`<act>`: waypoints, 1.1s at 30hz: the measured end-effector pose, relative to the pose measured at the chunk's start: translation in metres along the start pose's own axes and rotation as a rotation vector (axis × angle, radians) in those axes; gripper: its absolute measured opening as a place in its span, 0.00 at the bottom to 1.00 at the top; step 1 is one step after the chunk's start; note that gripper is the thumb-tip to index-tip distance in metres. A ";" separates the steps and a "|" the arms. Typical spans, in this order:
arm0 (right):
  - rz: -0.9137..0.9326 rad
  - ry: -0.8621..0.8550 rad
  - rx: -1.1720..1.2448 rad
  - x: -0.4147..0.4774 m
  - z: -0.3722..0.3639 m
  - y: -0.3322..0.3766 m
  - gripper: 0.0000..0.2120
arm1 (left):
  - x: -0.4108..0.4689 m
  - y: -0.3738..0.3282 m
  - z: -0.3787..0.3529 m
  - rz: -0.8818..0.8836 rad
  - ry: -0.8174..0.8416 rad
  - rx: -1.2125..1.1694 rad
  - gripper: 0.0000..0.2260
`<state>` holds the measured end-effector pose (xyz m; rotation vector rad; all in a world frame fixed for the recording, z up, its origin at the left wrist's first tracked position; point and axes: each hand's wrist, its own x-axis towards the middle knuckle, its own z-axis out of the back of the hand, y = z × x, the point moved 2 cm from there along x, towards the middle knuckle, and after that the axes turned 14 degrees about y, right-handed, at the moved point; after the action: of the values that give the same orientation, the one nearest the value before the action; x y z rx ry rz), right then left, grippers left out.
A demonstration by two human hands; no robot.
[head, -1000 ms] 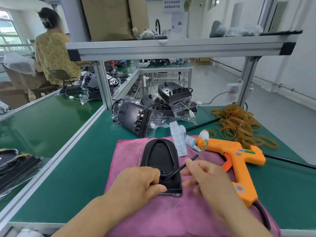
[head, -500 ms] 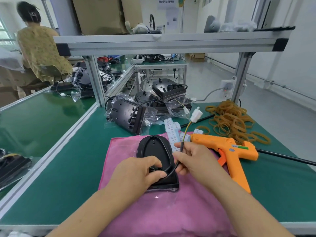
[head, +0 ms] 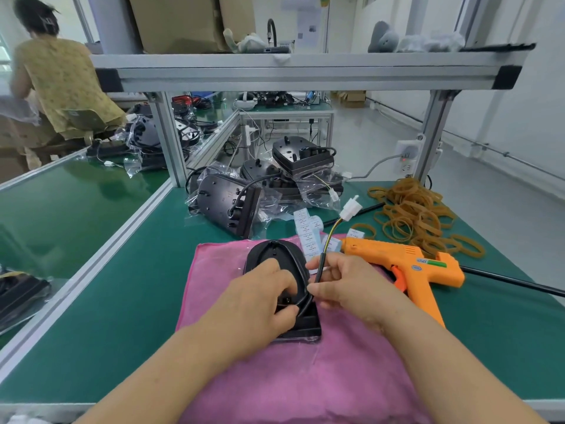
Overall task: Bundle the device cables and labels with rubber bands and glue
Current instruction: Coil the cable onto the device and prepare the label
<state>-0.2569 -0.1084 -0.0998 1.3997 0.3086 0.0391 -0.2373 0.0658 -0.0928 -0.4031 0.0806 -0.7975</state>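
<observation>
The flat black plastic device (head: 274, 254) is held by the left hand (head: 260, 301); its thin black cable (head: 320, 269) is pinched by the right hand (head: 347, 286).

The right hand (head: 339, 283) has lifted the cable (head: 321, 266) upright, white connector (head: 350, 207) raised.

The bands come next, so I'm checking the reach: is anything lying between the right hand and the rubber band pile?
Yes. The orange glue gun lies flat between the right hand, which grips the cable, and the rubber bands behind it. It sits low, so reaching over it looks feasible.
</observation>
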 end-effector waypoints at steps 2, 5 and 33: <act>0.021 -0.029 -0.014 0.000 0.000 0.001 0.12 | 0.002 0.004 -0.005 0.003 -0.001 -0.092 0.10; 0.052 -0.053 -0.033 0.003 0.002 0.006 0.12 | 0.001 0.005 -0.009 0.017 -0.030 -0.261 0.05; -0.112 -0.209 -0.948 0.068 -0.014 0.034 0.13 | -0.002 0.022 -0.012 -0.024 -0.056 -0.571 0.06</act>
<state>-0.1901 -0.0749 -0.0819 0.4383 0.1523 -0.0504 -0.2267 0.0771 -0.1122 -0.9670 0.2537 -0.7790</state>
